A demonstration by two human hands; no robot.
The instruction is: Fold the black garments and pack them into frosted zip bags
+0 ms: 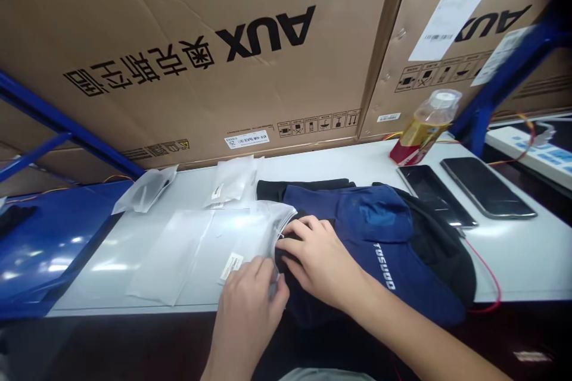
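On the table [540, 259]: the bag [243, 226] lies flat, frosted and see-through, with a small label [232, 266] near its right end. Its mouth is toward the blue garment [353, 220].
Bag mouth: it stands a little open, and black cloth [290, 283] is just at it, partly under the fingers. I cannot tell if this cloth is one piece with the garment.
Left hand: [250, 294] the thumb and fingers are bent toward each other and appear to pinch the near edge of the bag, beside the mouth.
Right hand: [322, 262] the fingers are somewhat spread and curled at the mouth, over the black cloth; whether they grip something, I cannot tell.
Step in hand: it seems to be handling of the mouth, one hand steadying and the other working at the opening.
Next move: in my judgement, it calls for a steady left pinch and light right fingertips, because the thin film could fold or slip.
Behind: two small bags [232, 181] [145, 189] rest near the box [179, 107].
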